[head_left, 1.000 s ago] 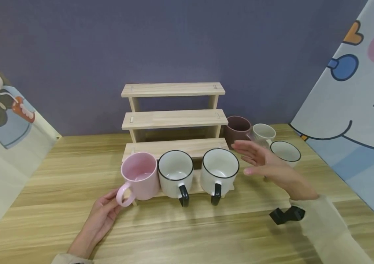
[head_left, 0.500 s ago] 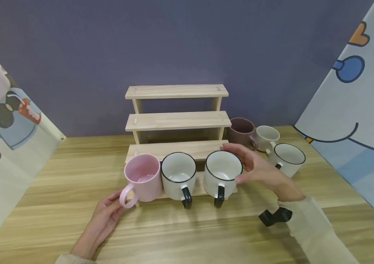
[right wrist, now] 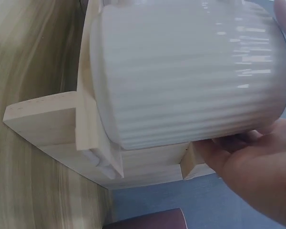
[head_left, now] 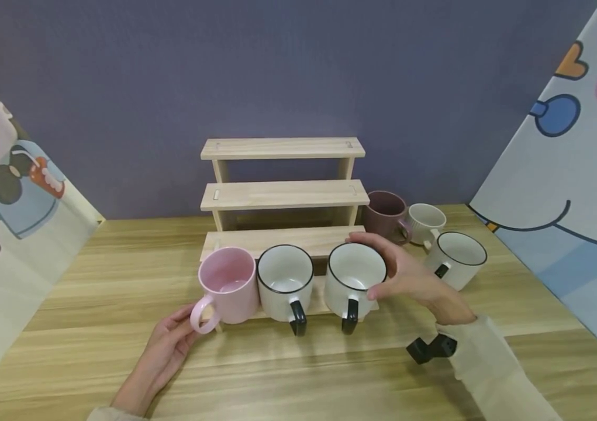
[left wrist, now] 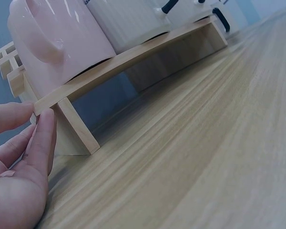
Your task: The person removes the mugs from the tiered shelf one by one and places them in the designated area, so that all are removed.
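Observation:
A tiered wooden shelf (head_left: 282, 196) carries three mugs on its lowest board. They are a pink mug (head_left: 228, 286), a white black-rimmed mug (head_left: 277, 301) in the middle and a white black-rimmed mug (head_left: 340, 292) at the right. My left hand (head_left: 166, 348) pinches the left end of the lowest board, just under the pink mug; thumb and fingers meet the board's corner in the left wrist view. My right hand (head_left: 409, 275) grips the right white mug, fingers behind it and thumb at its front. In the right wrist view its ribbed side (right wrist: 190, 76) rests at the board.
On the wooden table (head_left: 287, 374), right of the shelf, stand a maroon mug (head_left: 385, 216), a small cream mug (head_left: 427, 221) and another white black-rimmed mug (head_left: 458, 257). A dark wall (head_left: 277, 70) rises behind. Cartoon-printed panels (head_left: 582, 181) flank both sides.
My right hand has come left from beside the right white mug and taken hold of it. My left hand stays at the shelf's end. The head view has shifted slightly.

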`<control>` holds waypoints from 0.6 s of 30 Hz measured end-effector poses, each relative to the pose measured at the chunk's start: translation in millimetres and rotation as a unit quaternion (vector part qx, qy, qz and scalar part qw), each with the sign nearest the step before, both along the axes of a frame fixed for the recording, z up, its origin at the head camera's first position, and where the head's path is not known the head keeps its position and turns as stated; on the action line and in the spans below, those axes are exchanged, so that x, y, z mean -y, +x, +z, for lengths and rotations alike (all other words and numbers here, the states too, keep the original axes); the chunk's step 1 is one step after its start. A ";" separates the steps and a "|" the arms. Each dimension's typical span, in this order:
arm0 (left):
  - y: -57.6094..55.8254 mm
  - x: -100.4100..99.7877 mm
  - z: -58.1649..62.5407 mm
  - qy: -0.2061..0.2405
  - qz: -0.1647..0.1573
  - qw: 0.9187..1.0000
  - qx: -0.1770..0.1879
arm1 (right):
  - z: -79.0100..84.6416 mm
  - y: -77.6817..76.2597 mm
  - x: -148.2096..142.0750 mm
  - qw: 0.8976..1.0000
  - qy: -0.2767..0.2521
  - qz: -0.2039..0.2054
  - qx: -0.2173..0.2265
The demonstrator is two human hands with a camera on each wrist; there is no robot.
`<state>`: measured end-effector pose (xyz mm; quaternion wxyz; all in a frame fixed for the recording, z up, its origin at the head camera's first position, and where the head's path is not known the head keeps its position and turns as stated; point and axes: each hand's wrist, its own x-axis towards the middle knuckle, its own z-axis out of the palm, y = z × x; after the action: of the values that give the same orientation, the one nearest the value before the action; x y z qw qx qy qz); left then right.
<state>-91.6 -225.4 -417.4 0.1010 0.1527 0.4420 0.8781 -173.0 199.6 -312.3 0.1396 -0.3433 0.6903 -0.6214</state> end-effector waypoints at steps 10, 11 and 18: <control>-1.0 0.2 -0.6 -0.002 0.004 1.000 0.004 | -3.3 0.9 2.6 1.000 0.019 -0.018 -0.010; -1.1 0.3 -0.4 0.000 0.006 1.000 0.004 | -2.8 1.3 3.2 0.999 0.023 -0.023 -0.012; -0.3 0.5 1.0 0.004 0.002 1.000 0.010 | -1.0 6.2 4.8 0.999 0.025 -0.041 -0.007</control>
<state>-91.9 -225.9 -416.4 0.1033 0.1436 0.4378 0.8815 -166.8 194.8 -313.2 0.1173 -0.3156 0.7202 -0.6066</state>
